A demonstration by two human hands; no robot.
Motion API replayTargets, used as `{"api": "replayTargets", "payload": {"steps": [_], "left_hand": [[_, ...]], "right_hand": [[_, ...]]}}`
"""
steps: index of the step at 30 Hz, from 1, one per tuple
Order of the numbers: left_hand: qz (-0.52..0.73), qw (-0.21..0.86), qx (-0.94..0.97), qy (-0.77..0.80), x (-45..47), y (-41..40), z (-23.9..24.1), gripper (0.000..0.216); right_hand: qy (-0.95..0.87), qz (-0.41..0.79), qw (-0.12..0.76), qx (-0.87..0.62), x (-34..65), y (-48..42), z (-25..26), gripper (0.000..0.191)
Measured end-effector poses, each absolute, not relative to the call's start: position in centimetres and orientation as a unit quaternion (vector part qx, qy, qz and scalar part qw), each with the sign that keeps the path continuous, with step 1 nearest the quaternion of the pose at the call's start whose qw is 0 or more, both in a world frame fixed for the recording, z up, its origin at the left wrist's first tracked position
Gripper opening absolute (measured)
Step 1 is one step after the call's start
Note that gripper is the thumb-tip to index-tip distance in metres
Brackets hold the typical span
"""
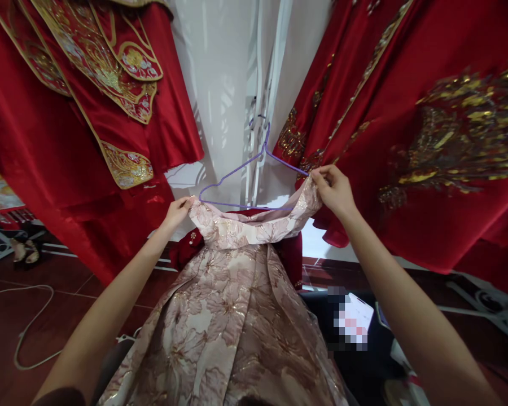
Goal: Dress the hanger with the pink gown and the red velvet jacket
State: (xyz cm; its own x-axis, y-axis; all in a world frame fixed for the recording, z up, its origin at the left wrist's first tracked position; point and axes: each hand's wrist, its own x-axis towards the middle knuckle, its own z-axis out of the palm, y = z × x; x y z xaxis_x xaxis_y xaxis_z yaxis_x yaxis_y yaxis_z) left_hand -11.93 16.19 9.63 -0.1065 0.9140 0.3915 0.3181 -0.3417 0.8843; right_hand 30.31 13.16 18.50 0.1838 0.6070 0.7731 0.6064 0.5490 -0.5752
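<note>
A pink and gold floral brocade dress (228,304) spreads out in front of me, its off-shoulder neckline stretched between both hands. My left hand (180,211) pinches the left shoulder band. The right end of that band is gripped by my right hand (334,189), close to the hanger's right arm. A purple hanger (241,167) stands behind the neckline, its hook pointing up. Its left end shows just beside the dress's left shoulder, while its right end is hidden by the dress and my right hand.
Red embroidered gowns hang on the left (169,129) and right (406,225). A white metal rack (258,73) stands between them. Behind the dress is a dark red garment (294,259). A cable (19,341) and sandals (25,251) lie at left; a phone-like item (362,310) is at lower right.
</note>
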Motion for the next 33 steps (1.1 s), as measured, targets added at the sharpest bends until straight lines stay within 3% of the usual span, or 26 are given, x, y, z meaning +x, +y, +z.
{"api": "replayTargets", "payload": {"steps": [7, 14, 17, 19, 22, 24, 27, 29, 33], "left_hand": [[0.568, 0.252, 0.616, 0.485, -11.9, 15.5, 10.5, 0.038], [0.549, 0.193, 0.705, 0.406, -7.2, 15.1, 16.1, 0.036], [0.483, 0.209, 0.760, 0.383, -6.1, 15.2, 17.8, 0.037], [0.506, 0.240, 0.734, 0.384, -6.6, 15.5, 18.0, 0.036], [0.571, 0.306, 0.633, 0.424, -8.6, 15.6, 16.1, 0.032], [0.536, 0.343, 0.614, 0.467, -10.1, 14.9, 13.8, 0.029], [0.356, 0.374, 0.733, 0.443, -12.0, 12.8, 9.7, 0.056], [0.310, 0.337, 0.785, 0.417, -12.9, 11.5, 7.6, 0.069], [0.298, 0.289, 0.799, 0.436, -14.5, 10.8, 6.4, 0.038]], "right_hand": [[-0.637, 0.003, 0.604, -0.480, 30.2, 12.9, 18.7, 0.021], [-0.650, 0.031, 0.605, -0.459, 30.0, 13.1, 18.3, 0.021], [-0.651, 0.035, 0.604, -0.458, 30.1, 13.1, 18.1, 0.020], [-0.653, 0.039, 0.603, -0.457, 30.2, 13.1, 18.1, 0.020], [-0.658, 0.045, 0.603, -0.450, 30.2, 13.2, 17.9, 0.021], [-0.659, 0.047, 0.603, -0.446, 30.2, 13.3, 17.8, 0.022], [-0.659, 0.053, 0.603, -0.447, 30.0, 13.3, 17.7, 0.023], [-0.658, 0.052, 0.601, -0.451, 30.0, 13.3, 17.7, 0.021], [-0.656, 0.058, 0.597, -0.459, 30.0, 13.2, 17.8, 0.018]]}}
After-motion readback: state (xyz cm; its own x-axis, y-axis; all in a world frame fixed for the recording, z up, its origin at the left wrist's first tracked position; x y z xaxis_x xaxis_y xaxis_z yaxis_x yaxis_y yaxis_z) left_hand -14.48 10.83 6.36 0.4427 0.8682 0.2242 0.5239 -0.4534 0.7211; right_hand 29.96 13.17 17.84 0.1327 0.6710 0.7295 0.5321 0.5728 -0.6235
